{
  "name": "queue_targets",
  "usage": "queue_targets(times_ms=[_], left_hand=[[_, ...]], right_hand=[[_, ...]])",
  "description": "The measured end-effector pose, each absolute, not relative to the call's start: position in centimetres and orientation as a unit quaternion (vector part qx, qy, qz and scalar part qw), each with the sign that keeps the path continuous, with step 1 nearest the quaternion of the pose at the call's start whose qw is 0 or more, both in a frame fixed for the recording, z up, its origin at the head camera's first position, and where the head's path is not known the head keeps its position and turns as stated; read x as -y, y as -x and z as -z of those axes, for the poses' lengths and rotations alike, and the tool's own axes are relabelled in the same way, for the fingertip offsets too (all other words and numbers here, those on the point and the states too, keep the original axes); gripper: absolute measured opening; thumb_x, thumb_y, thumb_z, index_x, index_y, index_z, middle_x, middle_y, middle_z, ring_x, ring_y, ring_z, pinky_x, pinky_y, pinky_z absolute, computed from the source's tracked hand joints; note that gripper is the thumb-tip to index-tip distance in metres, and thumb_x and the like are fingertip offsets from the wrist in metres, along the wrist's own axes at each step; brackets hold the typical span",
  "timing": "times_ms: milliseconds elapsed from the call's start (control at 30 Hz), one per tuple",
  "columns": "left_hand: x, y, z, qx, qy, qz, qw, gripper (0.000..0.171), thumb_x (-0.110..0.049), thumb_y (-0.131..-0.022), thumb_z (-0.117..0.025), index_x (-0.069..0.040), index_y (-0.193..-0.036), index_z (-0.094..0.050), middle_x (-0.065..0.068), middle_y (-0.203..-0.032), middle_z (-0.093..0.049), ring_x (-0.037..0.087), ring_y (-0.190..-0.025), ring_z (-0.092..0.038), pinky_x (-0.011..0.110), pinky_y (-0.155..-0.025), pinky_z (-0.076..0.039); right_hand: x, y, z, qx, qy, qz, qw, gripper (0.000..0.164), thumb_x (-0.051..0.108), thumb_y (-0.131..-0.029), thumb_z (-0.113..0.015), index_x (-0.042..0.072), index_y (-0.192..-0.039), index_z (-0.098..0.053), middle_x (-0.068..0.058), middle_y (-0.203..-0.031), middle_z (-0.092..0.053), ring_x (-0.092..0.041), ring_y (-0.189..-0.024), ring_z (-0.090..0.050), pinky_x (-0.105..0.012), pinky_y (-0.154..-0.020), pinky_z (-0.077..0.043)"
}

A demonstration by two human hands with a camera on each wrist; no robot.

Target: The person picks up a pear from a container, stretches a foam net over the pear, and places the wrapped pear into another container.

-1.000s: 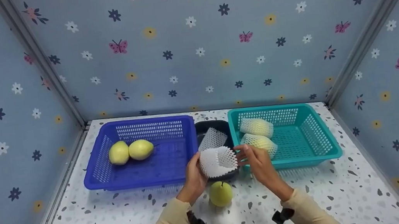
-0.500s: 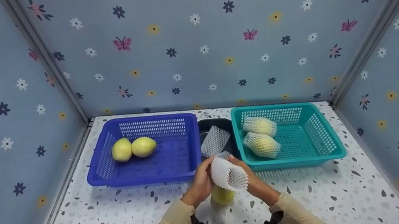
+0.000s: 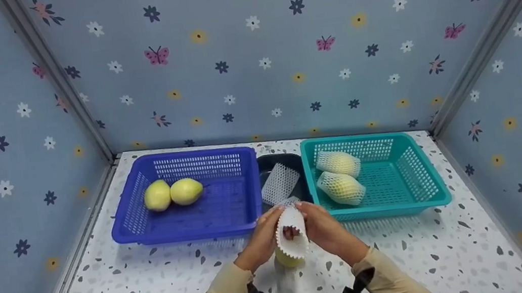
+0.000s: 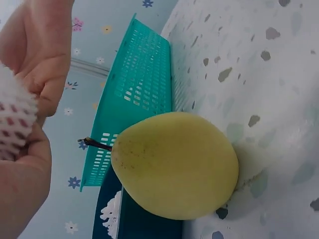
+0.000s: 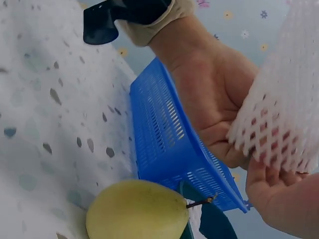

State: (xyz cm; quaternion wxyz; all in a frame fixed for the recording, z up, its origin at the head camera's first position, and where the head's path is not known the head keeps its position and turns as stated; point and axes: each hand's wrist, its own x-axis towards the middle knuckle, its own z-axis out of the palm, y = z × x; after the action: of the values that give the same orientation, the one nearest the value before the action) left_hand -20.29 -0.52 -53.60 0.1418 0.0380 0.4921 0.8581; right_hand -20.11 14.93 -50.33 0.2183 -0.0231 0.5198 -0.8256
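Both hands hold a white foam net sleeve (image 3: 296,250) above a standing yellow-green pear (image 3: 287,260). My left hand (image 3: 261,238) grips its left side, and my right hand (image 3: 326,229) grips the right side. Fingertips show through the sleeve's open end in the head view and behind its mesh in the right wrist view. In the left wrist view the pear (image 4: 174,167) stands on the table, stem up, apart from both hands. The sleeve partly covers it in the head view.
Left is a blue basket (image 3: 229,212) with two bare pears (image 3: 186,191). A teal basket (image 3: 389,184) on the right holds two net-wrapped pears (image 3: 342,188). Between them, a dark bin (image 3: 268,162) contains foam net sleeves (image 3: 280,183).
The sleeve has come down and nearer, over the pear, and its open end now faces the head camera. My right hand has moved in to grip the sleeve's right side.
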Motion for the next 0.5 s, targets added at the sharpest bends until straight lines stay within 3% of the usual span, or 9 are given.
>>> queue_targets(times_ms=[133, 233, 333, 367, 433, 500], left_hand=[[0.7, 20.1, 53.6, -0.418, -0.023, -0.889, 0.184, 0.029, -0.018, -0.104, -0.037, 0.003, -0.118, -0.050, 0.002, -0.100, -0.059, 0.008, -0.092, -0.058, 0.023, -0.080, -0.048], [1.0, 19.8, 54.0, -0.379, -0.012, -0.903, 0.202, 0.026, -0.020, -0.105, -0.035, 0.000, -0.117, -0.048, 0.005, -0.101, -0.060, 0.012, -0.092, -0.060, 0.027, -0.079, -0.051], [1.3, 19.5, 54.7, -0.376, -0.009, -0.904, 0.204, 0.033, -0.021, -0.105, -0.033, 0.004, -0.124, -0.043, 0.008, -0.105, -0.062, 0.016, -0.097, -0.061, 0.031, -0.082, -0.051], [1.3, 19.5, 54.9, -0.379, -0.005, -0.903, 0.203, 0.033, -0.022, -0.105, -0.033, 0.004, -0.124, -0.043, 0.008, -0.105, -0.062, 0.017, -0.096, -0.061, 0.032, -0.082, -0.051], [1.4, 19.3, 55.4, -0.386, 0.005, -0.901, 0.196, 0.032, -0.021, -0.105, -0.033, 0.005, -0.122, -0.044, 0.007, -0.101, -0.063, 0.017, -0.093, -0.062, 0.031, -0.079, -0.052], [1.4, 19.3, 55.9, -0.389, 0.011, -0.901, 0.189, 0.030, -0.020, -0.105, -0.034, 0.004, -0.118, -0.047, 0.006, -0.098, -0.063, 0.016, -0.090, -0.063, 0.031, -0.078, -0.052]], right_hand=[[-15.1, 19.9, 50.7, -0.493, 0.032, 0.836, 0.238, 0.025, 0.018, -0.103, -0.043, 0.014, -0.088, -0.063, 0.001, -0.078, -0.059, -0.010, -0.070, -0.054, -0.026, -0.065, -0.047], [-15.5, 19.7, 51.4, -0.465, 0.056, 0.849, 0.246, 0.014, 0.024, -0.096, -0.059, 0.014, -0.087, -0.062, 0.003, -0.069, -0.053, -0.008, -0.060, -0.047, -0.022, -0.057, -0.042], [-16.0, 19.5, 52.3, -0.446, 0.061, 0.858, 0.247, 0.020, 0.030, -0.083, -0.073, 0.013, -0.089, -0.063, 0.002, -0.066, -0.049, -0.008, -0.057, -0.043, -0.022, -0.055, -0.039], [-16.1, 19.5, 52.6, -0.448, 0.055, 0.858, 0.245, 0.021, 0.030, -0.082, -0.073, 0.013, -0.090, -0.063, 0.002, -0.067, -0.050, -0.008, -0.058, -0.044, -0.022, -0.055, -0.039], [-16.2, 19.4, 53.1, -0.462, 0.033, 0.855, 0.235, 0.012, 0.025, -0.090, -0.066, 0.013, -0.089, -0.064, 0.001, -0.067, -0.051, -0.009, -0.058, -0.045, -0.023, -0.055, -0.040], [-16.2, 19.5, 53.7, -0.481, 0.005, 0.848, 0.223, 0.014, 0.018, -0.097, -0.056, 0.012, -0.088, -0.063, 0.001, -0.068, -0.051, -0.009, -0.058, -0.047, -0.023, -0.054, -0.041]])
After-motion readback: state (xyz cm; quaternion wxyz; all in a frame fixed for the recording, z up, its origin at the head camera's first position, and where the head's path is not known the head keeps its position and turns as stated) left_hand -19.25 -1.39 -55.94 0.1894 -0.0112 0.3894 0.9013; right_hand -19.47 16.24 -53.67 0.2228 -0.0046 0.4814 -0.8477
